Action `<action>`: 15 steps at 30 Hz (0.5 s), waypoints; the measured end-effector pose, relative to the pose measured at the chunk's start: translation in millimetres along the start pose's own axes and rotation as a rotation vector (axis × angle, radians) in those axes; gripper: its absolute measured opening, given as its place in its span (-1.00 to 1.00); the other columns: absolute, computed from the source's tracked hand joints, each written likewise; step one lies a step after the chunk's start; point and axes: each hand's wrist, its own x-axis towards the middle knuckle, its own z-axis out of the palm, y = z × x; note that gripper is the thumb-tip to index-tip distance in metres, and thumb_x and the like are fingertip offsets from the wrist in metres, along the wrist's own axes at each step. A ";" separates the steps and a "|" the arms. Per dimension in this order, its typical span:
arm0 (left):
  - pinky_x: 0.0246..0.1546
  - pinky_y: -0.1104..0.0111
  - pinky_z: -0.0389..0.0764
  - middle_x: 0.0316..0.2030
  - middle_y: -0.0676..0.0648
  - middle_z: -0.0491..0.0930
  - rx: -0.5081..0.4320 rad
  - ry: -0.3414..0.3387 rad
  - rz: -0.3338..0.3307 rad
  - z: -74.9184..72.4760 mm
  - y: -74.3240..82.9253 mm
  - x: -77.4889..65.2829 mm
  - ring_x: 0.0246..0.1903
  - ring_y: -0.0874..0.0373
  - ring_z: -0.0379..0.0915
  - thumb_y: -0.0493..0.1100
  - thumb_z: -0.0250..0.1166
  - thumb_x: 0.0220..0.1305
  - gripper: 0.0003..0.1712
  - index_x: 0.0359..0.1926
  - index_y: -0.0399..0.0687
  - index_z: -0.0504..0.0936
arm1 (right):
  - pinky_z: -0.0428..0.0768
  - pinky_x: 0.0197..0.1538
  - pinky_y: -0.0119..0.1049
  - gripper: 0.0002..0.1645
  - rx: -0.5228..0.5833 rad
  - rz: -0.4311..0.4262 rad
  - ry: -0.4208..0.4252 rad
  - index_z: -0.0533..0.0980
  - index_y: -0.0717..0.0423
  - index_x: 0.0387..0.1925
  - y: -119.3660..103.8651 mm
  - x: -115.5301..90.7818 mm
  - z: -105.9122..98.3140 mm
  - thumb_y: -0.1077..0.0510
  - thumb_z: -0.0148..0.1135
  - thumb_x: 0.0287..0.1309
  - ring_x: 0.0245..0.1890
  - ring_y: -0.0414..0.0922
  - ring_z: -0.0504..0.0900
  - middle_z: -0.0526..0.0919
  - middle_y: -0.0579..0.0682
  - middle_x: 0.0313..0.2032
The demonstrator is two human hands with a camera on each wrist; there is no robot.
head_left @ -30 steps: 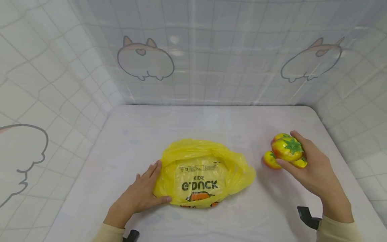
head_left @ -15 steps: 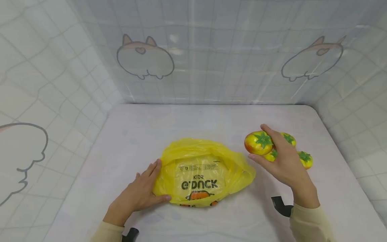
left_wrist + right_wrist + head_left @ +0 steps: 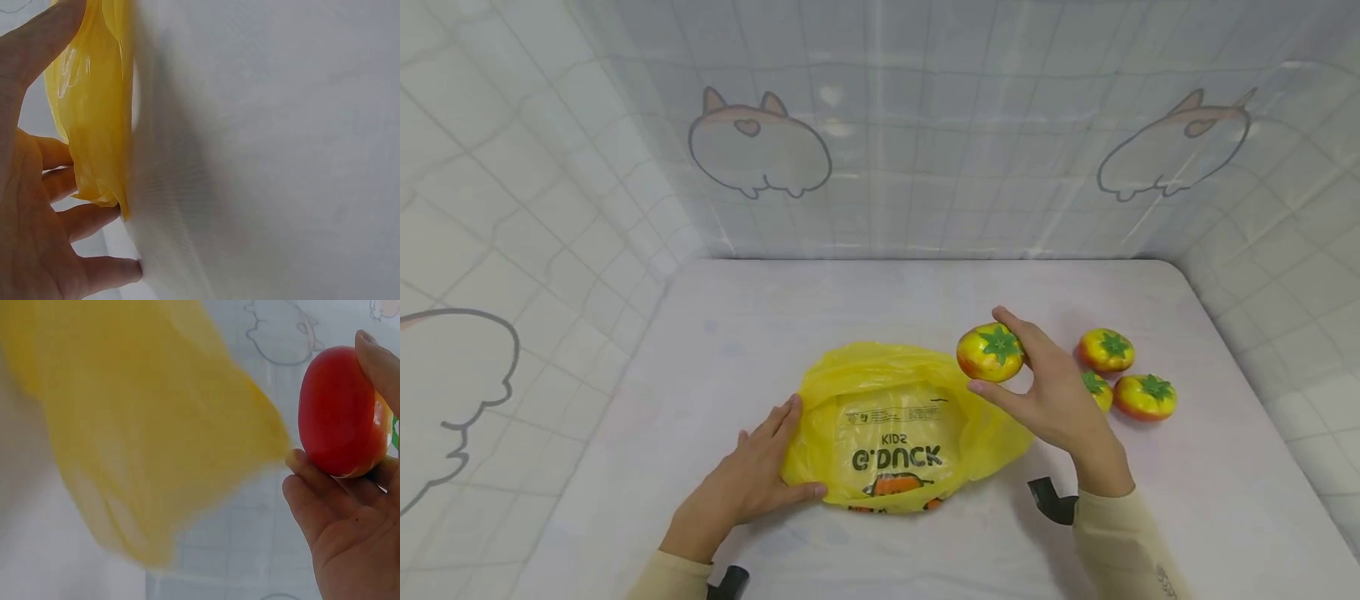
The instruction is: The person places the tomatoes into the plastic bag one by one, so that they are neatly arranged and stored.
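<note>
– Where is the bag set?
– On the desk, right of the left hand.
– Right of it?
– Three fruits are grouped; another fruit is held near the bag's edge.

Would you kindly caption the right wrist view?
A right hand holds a glossy red fruit near a blurred yellow bag.

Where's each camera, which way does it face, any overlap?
Head: head-worn, faces forward and down at the yellow bag and held fruit; left hand and right hand show.
Left wrist: wrist-worn, faces the yellow bag's side and the table; left hand only.
Right wrist: wrist-worn, faces held fruit, yellow bag, backdrop; right hand only.
Head and right wrist share the held fruit.
</note>
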 end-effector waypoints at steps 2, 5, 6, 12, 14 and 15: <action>0.28 -0.48 0.18 0.64 -0.21 -0.12 0.003 -0.002 0.000 0.7 0.3 0.3 0.55 -0.29 0.00 0.66 0.29 0.00 0.52 0.66 -0.13 -0.16 | 0.57 0.27 0.07 0.13 0.018 -0.009 -0.016 0.17 -0.11 0.59 -2.5 2.2 7.2 -0.15 0.55 0.10 0.34 0.04 0.51 0.40 0.01 0.46; 0.28 -0.47 0.19 0.64 -0.21 -0.12 0.011 0.002 0.001 0.7 1.1 0.1 0.55 -0.29 0.01 0.66 0.29 0.00 0.52 0.66 -0.13 -0.15 | 0.59 0.26 0.06 0.12 0.039 -0.034 -0.044 0.16 -0.13 0.59 -7.0 6.2 17.1 -0.18 0.54 0.12 0.30 0.03 0.55 0.41 0.01 0.44; 0.28 -0.48 0.19 0.64 -0.21 -0.12 0.012 0.004 0.002 0.7 1.3 0.1 0.55 -0.29 0.01 0.65 0.30 0.00 0.51 0.66 -0.14 -0.15 | 0.59 0.26 0.05 0.12 0.047 -0.040 -0.054 0.16 -0.13 0.59 -8.4 7.8 20.3 -0.18 0.53 0.12 0.28 0.02 0.56 0.41 0.01 0.44; 0.29 -0.49 0.14 0.63 -0.22 -0.12 -0.004 0.011 0.004 0.4 2.7 -2.5 0.55 -0.31 -0.01 0.65 0.29 0.02 0.50 0.65 -0.16 -0.14 | 0.58 0.28 0.02 0.12 0.086 -0.044 -0.112 0.15 -0.12 0.59 -12.8 13.4 38.2 -0.21 0.52 0.13 0.25 -0.01 0.57 0.44 -0.01 0.39; 0.28 -0.49 0.15 0.63 -0.22 -0.11 -0.004 0.014 0.008 -0.6 3.5 -3.6 0.55 -0.32 -0.01 0.67 0.26 0.02 0.50 0.65 -0.17 -0.14 | 0.57 0.29 0.03 0.11 0.085 -0.044 -0.124 0.15 -0.11 0.59 -13.2 14.4 42.9 -0.21 0.51 0.14 0.26 0.00 0.57 0.45 0.00 0.39; 0.28 -0.49 0.16 0.63 -0.23 -0.11 -0.001 0.017 0.011 -1.0 3.3 -4.1 0.54 -0.32 -0.01 0.68 0.25 0.03 0.50 0.65 -0.17 -0.13 | 0.56 0.30 0.04 0.11 0.087 -0.049 -0.128 0.16 -0.09 0.59 -13.5 15.2 45.0 -0.20 0.51 0.14 0.26 0.01 0.56 0.45 0.02 0.39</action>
